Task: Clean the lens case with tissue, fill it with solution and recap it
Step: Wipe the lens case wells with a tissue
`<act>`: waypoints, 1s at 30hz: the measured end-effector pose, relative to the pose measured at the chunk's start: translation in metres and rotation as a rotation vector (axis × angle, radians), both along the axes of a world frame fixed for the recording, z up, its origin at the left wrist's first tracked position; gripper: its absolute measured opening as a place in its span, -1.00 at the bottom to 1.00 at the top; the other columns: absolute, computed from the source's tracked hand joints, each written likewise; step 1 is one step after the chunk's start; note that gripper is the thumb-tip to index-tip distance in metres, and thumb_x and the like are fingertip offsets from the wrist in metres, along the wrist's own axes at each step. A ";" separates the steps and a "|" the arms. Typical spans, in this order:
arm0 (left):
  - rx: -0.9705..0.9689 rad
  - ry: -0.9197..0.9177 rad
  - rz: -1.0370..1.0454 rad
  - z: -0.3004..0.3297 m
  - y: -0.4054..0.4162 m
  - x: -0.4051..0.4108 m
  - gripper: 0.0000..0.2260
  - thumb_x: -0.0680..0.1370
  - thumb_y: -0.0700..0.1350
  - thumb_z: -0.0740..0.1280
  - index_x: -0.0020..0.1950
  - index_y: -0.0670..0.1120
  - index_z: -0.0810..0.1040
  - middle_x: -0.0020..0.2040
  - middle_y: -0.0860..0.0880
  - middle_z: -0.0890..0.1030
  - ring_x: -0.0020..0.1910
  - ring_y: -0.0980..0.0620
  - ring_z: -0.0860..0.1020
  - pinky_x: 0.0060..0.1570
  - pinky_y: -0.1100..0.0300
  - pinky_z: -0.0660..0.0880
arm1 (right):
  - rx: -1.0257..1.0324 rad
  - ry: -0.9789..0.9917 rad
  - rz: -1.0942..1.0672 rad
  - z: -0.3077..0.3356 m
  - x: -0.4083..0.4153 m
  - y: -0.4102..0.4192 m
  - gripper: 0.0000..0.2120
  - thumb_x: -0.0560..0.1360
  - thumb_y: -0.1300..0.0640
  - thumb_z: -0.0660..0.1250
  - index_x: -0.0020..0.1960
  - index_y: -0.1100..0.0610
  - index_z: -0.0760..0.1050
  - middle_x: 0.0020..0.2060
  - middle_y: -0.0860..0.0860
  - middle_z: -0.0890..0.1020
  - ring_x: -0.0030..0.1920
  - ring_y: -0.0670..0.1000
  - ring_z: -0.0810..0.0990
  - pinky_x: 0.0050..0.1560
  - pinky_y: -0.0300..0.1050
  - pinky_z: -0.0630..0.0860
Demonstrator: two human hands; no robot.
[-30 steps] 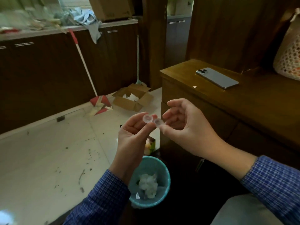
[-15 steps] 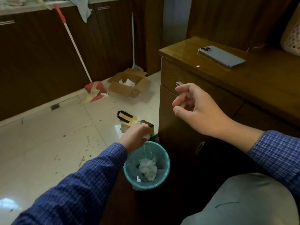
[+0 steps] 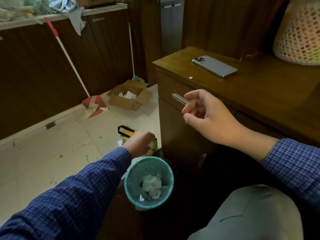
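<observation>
My left hand (image 3: 140, 142) reaches down just beyond the teal waste bin (image 3: 168, 168), knuckles up. Its fingers are curled round a small whitish thing, the lens case (image 3: 151, 144), which is mostly hidden in the grip. A green tissue pack (image 3: 154, 148) lies on the floor right behind that hand. My right hand (image 3: 207, 115) hovers in front of the cabinet's drawer handle (image 3: 179, 98). Its fingers are loosely curled and nothing shows between them. No solution bottle or caps are in view.
Crumpled white tissue (image 3: 152, 186) lies in the bin. On the wooden cabinet top (image 3: 259, 87) rests a phone (image 3: 214, 66), and a mesh bag (image 3: 299, 35) sits at the far right. An open cardboard box (image 3: 129, 97) and a red broom (image 3: 93, 104) are on the tiled floor.
A second ago both hands held the lens case at chest height. My left hand has since carried it down to the bin, and my right hand let go and stayed up.
</observation>
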State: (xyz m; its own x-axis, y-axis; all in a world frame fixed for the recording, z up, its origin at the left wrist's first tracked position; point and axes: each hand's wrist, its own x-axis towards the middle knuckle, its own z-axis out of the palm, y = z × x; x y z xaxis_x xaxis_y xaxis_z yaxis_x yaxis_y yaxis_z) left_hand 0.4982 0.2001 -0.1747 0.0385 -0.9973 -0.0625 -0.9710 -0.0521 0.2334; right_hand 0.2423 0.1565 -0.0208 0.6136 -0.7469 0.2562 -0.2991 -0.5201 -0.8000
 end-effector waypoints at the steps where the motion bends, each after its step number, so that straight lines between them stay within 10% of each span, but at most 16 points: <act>1: -0.011 0.100 0.041 0.008 -0.002 -0.003 -0.72 0.49 -0.28 0.49 0.18 -0.08 0.67 0.06 -0.03 0.71 -0.04 0.04 0.69 0.01 0.11 0.67 | 0.002 -0.007 -0.004 0.004 -0.005 0.000 -0.57 0.54 0.20 0.46 0.32 -0.04 0.40 -0.05 -0.10 0.64 -0.10 -0.17 0.63 -0.08 -0.35 0.57; 6: 0.027 0.909 0.185 0.094 -0.013 -0.023 -0.66 0.42 -0.20 0.57 0.17 -0.10 0.65 -0.05 -0.05 0.76 -0.03 0.00 0.74 -0.08 0.19 0.68 | -0.015 -0.032 -0.063 0.030 -0.050 -0.005 -0.57 0.54 0.23 0.45 0.35 0.04 0.43 -0.04 -0.05 0.65 -0.09 -0.10 0.64 -0.05 -0.28 0.60; 12: -0.056 1.404 -0.124 0.197 -0.047 -0.112 -0.55 0.30 -0.02 0.67 0.15 -0.03 0.70 0.14 -0.16 0.72 0.11 -0.10 0.71 -0.02 0.19 0.65 | -0.051 -0.101 -0.231 0.068 -0.143 -0.017 -0.59 0.49 0.21 0.51 0.28 0.06 0.49 -0.04 -0.01 0.67 -0.13 -0.09 0.68 -0.05 -0.25 0.63; 30: 0.406 1.353 -0.527 0.203 -0.108 -0.526 -0.70 0.49 -0.33 0.48 0.19 -0.12 0.60 0.06 -0.11 0.75 0.09 -0.05 0.71 0.03 0.16 0.65 | 0.024 -0.146 -0.821 0.056 -0.455 0.029 -0.39 0.30 0.01 0.67 0.25 -0.08 0.46 0.01 -0.10 0.67 -0.12 -0.12 0.74 -0.21 -0.32 0.62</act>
State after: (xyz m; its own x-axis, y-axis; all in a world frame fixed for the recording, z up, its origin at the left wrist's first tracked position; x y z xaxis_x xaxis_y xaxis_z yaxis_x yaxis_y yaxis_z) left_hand -0.0282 0.0922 0.0284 -0.6192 -0.7849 -0.0239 0.0309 -0.0547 0.9980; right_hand -0.2131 0.1859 0.0351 -0.1665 -0.9487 0.2689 -0.4678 -0.1641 -0.8685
